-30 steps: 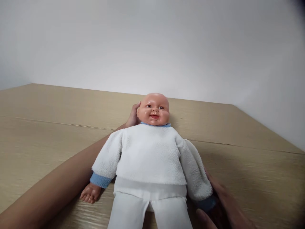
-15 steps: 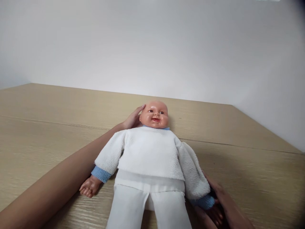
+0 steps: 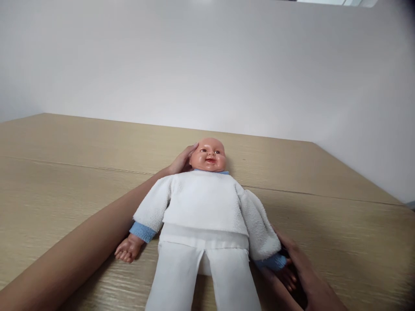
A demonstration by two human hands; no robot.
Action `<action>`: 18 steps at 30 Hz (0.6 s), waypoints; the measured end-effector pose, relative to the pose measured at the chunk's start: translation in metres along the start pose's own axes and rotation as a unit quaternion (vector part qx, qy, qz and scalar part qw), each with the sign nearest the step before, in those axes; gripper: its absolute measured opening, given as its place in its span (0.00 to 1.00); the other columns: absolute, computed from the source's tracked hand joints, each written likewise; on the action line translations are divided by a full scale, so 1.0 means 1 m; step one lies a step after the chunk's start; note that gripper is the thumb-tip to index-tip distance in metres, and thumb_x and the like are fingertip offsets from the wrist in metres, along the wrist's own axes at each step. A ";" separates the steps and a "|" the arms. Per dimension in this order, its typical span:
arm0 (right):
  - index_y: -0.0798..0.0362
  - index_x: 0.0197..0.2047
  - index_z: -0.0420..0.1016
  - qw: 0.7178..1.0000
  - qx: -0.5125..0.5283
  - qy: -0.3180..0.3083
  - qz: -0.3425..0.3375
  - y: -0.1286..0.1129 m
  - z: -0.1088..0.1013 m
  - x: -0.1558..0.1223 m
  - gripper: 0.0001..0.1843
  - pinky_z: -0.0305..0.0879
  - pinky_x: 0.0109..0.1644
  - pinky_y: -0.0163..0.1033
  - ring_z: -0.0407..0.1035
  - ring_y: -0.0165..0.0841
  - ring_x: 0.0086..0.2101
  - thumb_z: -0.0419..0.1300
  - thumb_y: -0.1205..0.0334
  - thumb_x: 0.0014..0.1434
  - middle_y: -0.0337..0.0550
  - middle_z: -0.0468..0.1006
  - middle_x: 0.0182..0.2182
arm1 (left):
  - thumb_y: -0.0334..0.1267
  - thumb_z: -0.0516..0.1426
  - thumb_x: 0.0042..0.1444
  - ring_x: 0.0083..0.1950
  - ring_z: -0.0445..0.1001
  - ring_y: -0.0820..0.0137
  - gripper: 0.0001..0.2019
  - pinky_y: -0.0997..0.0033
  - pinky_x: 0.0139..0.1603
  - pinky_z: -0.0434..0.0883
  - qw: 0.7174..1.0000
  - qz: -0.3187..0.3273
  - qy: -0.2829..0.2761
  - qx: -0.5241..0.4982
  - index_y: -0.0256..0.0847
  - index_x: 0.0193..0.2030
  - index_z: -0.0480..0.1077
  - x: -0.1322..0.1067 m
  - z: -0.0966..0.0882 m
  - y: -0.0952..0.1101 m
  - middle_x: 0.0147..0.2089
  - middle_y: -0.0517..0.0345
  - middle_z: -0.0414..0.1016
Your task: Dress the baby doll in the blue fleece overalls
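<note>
A baby doll [image 3: 204,207] lies on its back on the wooden table [image 3: 65,172], dressed in a white fleece top with blue cuffs and white trousers. My left hand [image 3: 182,162] cups the side and back of the doll's head, fingers curved round it. My right hand [image 3: 298,276] is at the lower right, holding the doll's small hand just below the blue cuff, fingers wrapped round it.
A plain white wall [image 3: 207,65] stands behind the table. The table's right edge [image 3: 356,172] runs diagonally toward the lower right. A seam crosses the tabletop [image 3: 81,166] behind the doll's shoulders.
The doll's head has sunk from raised to lying lower on the table. My left hand has come round from behind the head to its side. My right hand stays at the doll's wrist.
</note>
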State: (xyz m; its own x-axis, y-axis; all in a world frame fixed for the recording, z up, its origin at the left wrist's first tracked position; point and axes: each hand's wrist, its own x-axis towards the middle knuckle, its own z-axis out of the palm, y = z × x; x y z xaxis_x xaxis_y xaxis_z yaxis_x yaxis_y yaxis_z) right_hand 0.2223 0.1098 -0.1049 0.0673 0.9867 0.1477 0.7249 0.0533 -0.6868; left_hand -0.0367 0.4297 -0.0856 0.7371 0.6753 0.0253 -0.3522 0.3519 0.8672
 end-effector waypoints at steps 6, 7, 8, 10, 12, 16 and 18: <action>0.46 0.75 0.65 1.000 -0.004 -0.007 0.007 -0.004 0.000 0.001 0.33 0.84 0.55 0.39 0.84 0.44 0.55 0.60 0.45 0.73 0.54 0.81 0.66 | 0.58 0.59 0.68 0.62 0.83 0.47 0.31 0.50 0.73 0.73 0.997 0.023 0.078 -0.017 0.33 0.64 0.79 0.001 0.000 -0.006 0.53 0.45 0.89; 0.47 0.75 0.64 1.000 -0.006 -0.007 0.008 -0.005 0.000 0.001 0.33 0.84 0.55 0.39 0.85 0.44 0.54 0.60 0.45 0.73 0.55 0.81 0.66 | 0.58 0.60 0.68 0.62 0.84 0.47 0.30 0.51 0.72 0.73 0.997 0.023 0.075 -0.015 0.33 0.64 0.79 0.000 0.001 -0.005 0.54 0.45 0.89; 0.47 0.75 0.65 1.000 -0.009 -0.007 0.006 -0.006 0.000 0.001 0.33 0.84 0.55 0.39 0.85 0.44 0.54 0.60 0.45 0.73 0.54 0.81 0.66 | 0.57 0.60 0.69 0.62 0.84 0.47 0.30 0.51 0.72 0.73 0.997 0.023 0.070 -0.013 0.33 0.64 0.79 -0.002 0.003 -0.004 0.54 0.45 0.89; 0.47 0.75 0.65 1.000 -0.013 -0.007 0.004 -0.007 0.000 0.001 0.32 0.84 0.56 0.40 0.84 0.44 0.54 0.60 0.45 0.73 0.54 0.81 0.65 | 0.56 0.59 0.70 0.62 0.84 0.48 0.29 0.52 0.73 0.73 0.998 0.021 0.057 -0.005 0.33 0.65 0.78 -0.006 0.005 -0.002 0.55 0.45 0.88; 0.46 0.76 0.64 1.000 -0.012 -0.006 0.004 -0.008 -0.001 -0.001 0.32 0.83 0.58 0.41 0.84 0.45 0.56 0.60 0.46 0.74 0.54 0.81 0.65 | 0.55 0.58 0.72 0.62 0.84 0.49 0.28 0.51 0.73 0.73 0.999 0.018 0.051 0.002 0.33 0.66 0.78 -0.009 0.008 0.000 0.55 0.44 0.88; 0.47 0.76 0.63 1.000 0.009 -0.018 0.021 -0.011 -0.001 -0.002 0.34 0.84 0.57 0.43 0.83 0.47 0.56 0.59 0.44 0.74 0.56 0.82 0.64 | 0.54 0.56 0.73 0.61 0.84 0.48 0.28 0.50 0.74 0.72 0.999 0.021 0.043 0.012 0.33 0.68 0.76 -0.008 0.008 0.001 0.55 0.44 0.88; 0.47 0.76 0.63 0.999 0.015 -0.023 0.024 -0.013 -0.001 -0.002 0.34 0.84 0.56 0.44 0.83 0.48 0.55 0.59 0.44 0.74 0.57 0.82 0.63 | 0.54 0.56 0.73 0.62 0.84 0.48 0.29 0.50 0.74 0.72 0.999 0.016 0.038 0.014 0.33 0.68 0.76 -0.006 0.006 0.001 0.56 0.44 0.88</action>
State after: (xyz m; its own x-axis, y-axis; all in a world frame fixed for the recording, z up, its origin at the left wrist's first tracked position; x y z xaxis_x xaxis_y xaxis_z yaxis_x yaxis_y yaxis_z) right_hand 0.2137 0.1073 -0.0958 0.0688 0.9943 0.0813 0.7002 0.0099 -0.7139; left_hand -0.0380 0.4217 -0.0816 0.6790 0.7339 0.0159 -0.3576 0.3118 0.8803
